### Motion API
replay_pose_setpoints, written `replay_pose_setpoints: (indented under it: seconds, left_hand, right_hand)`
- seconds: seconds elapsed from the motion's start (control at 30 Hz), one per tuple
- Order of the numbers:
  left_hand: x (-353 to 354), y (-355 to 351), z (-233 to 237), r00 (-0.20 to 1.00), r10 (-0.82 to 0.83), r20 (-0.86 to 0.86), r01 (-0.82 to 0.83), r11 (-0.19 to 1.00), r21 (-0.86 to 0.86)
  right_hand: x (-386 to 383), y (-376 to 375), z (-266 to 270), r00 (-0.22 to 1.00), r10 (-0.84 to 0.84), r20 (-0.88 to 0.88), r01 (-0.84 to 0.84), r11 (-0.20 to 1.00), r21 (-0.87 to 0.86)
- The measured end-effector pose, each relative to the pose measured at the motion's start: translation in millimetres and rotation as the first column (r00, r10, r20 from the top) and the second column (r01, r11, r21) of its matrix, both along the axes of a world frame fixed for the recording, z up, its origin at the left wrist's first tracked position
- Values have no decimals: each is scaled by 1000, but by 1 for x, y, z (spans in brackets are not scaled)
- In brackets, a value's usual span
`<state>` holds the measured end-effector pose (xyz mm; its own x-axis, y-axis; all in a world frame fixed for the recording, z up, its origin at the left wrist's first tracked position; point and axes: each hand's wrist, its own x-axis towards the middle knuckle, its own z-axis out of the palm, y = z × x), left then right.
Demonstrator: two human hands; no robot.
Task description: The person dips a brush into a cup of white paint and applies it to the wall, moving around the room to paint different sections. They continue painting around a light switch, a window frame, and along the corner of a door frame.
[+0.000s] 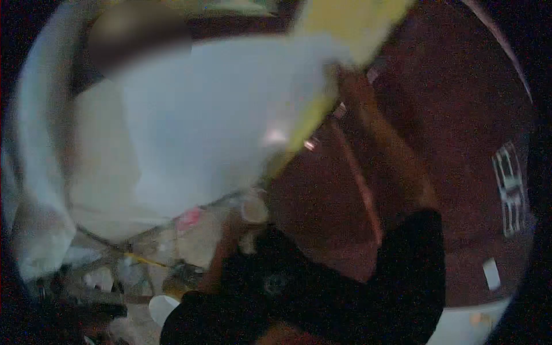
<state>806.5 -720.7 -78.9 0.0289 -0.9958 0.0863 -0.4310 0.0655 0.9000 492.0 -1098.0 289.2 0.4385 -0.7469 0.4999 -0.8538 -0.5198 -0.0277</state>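
A large, smooth whitish-blue sheet or panel (pixel 201 115) fills the upper left and middle, badly blurred. A yellow band (pixel 356 26) lies along its right side. My right arm stretches up from a black sleeve, and my right hand (pixel 340 72) is at the sheet's upper right edge beside the yellow. Its fingers are smeared, so their grip does not show. Low in the middle, my left hand (pixel 234 215) is near the sheet's lower edge. A pale, rounded thing (pixel 253 210) shows against it; whether the hand holds it I cannot make out.
A dark reddish floor (pixel 471 184) spreads over the right, with a pale slotted object (pixel 510 190) and a small white piece (pixel 491 273). Mixed clutter lies at lower left, including a pink item (pixel 188 219) and a white round object (pixel 164 309).
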Motion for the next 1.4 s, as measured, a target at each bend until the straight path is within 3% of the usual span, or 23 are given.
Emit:
replay_pose_setpoints:
  seconds: [0.13, 0.23, 0.4, 0.6, 0.77, 0.83, 0.9, 0.97, 1.07, 1.2, 1.3, 1.4]
  left_hand:
    - [4, 15, -9, 996, -82, -16, 82, 997, 0]
    - [16, 15, -8, 986, -132, -104, 130, 991, -25]
    - [29, 33, -11, 986, -93, -141, 94, 996, -2]
    - [45, 55, -11, 988, -44, -150, 44, 999, -4]
    - [47, 49, -13, 984, -62, -167, 60, 998, -21]
    - [46, 42, -15, 983, -71, -168, 67, 997, -30]
    - [43, 27, -10, 982, -72, -174, 68, 997, -31]
    - [40, 21, -11, 979, -84, -186, 79, 996, -35]
    - [35, 16, -11, 977, -95, -189, 88, 995, -44]
    - [29, 16, -13, 977, -102, -188, 94, 994, -52]
    - [23, 15, -14, 974, -109, -196, 103, 994, -42]
    - [21, 18, -15, 975, -110, -193, 105, 994, -39]
  right_hand:
    - [10, 19, -141, 987, 146, -71, -126, 965, 228]
    - [12, 4, -216, 967, 134, -216, -82, 969, 232]
    - [57, 3, -269, 942, 73, -326, -1, 976, 216]
    - [59, -20, -252, 935, 87, -344, -53, 993, 108]
    - [19, -69, -182, 929, 88, -360, -166, 967, -194]
    - [-1, -96, -149, 905, 62, -421, -269, 850, -453]
    - [-14, -129, -116, 897, -37, -441, -317, 640, -700]
    - [-17, -119, -98, 897, -77, -434, -247, 729, -639]
    - [13, -63, -59, 889, -139, -437, -39, 926, -374]
    - [14, -53, -69, 918, -155, -365, 130, 987, -93]
    - [45, 15, -23, 952, -173, -253, 239, 936, 259]
    - [17, -18, -67, 958, -187, -216, 214, 971, 108]
